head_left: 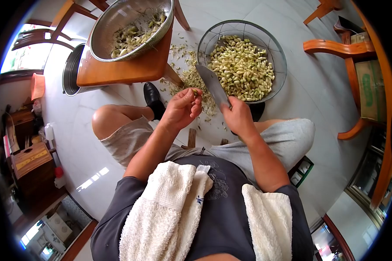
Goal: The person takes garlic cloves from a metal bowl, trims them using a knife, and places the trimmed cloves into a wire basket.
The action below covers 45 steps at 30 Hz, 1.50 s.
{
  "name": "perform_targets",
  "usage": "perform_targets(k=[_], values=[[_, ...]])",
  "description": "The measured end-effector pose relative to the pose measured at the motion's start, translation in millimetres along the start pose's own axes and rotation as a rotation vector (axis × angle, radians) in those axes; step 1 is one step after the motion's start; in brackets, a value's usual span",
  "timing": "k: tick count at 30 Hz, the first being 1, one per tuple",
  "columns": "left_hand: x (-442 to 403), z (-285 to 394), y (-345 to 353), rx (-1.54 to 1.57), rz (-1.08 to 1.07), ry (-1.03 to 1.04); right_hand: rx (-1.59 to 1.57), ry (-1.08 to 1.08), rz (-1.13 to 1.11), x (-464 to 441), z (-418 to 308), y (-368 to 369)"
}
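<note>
My right hand [238,116] is closed round the handle of a broad knife [211,83], its blade pointing up and left beside the round wire basket. Pinched in the fingers of my left hand [183,106] is a small greenish-brown piece [196,92], just left of the blade. The wire basket [281,69] on the floor holds many pale yellow-green pieces [241,67]. Loose peelings [195,76] lie scattered on the floor between my hands and the chair. A metal colander [101,45] with unpeeled-looking, stalky pieces [137,37] rests on the chair seat.
The wooden chair [117,75] stands at front left, a metal bucket [69,71] beside it. My black shoe [152,95] is near the peelings. At right stand wooden furniture legs [350,74] and a cardboard box [370,91]. A towel [161,209] hangs over my chest.
</note>
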<state>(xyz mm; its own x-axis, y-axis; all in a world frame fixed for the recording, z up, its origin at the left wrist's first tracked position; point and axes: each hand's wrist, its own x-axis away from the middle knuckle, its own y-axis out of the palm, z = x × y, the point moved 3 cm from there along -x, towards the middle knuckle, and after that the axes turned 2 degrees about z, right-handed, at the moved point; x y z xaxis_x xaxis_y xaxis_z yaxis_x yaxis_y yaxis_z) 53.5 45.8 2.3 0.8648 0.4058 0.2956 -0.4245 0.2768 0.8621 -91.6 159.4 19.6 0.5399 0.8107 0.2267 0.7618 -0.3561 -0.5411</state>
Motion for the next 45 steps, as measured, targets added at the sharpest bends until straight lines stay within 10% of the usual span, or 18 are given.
perform_targets(k=[13, 23, 31, 34, 37, 45], values=[[-105.9, 14.2, 12.8, -0.477, 0.328, -0.031, -0.531, 0.162, 0.362, -10.8, 3.8, -78.1], [-190.6, 3.4, 60.3, -1.078, 0.193, -0.129, -0.752, 0.176, 0.424, -4.1, 5.8, -95.6], [-115.6, 199.4, 116.3, -1.78, 0.34, 0.617, -0.74, 0.165, 0.325, -2.2, -5.2, -88.4], [-134.7, 278.1, 31.4, -2.099, 0.491, 0.619, -0.706, 0.156, 0.286, -3.1, -8.8, -83.2], [-137.3, 286.7, 0.5, -2.003, 0.584, 0.183, -0.704, 0.184, 0.249, -6.1, -10.5, -76.5], [-151.2, 264.3, 3.7, -2.323, 0.442, 0.229, -0.595, 0.191, 0.246, -12.3, -3.8, -65.0]])
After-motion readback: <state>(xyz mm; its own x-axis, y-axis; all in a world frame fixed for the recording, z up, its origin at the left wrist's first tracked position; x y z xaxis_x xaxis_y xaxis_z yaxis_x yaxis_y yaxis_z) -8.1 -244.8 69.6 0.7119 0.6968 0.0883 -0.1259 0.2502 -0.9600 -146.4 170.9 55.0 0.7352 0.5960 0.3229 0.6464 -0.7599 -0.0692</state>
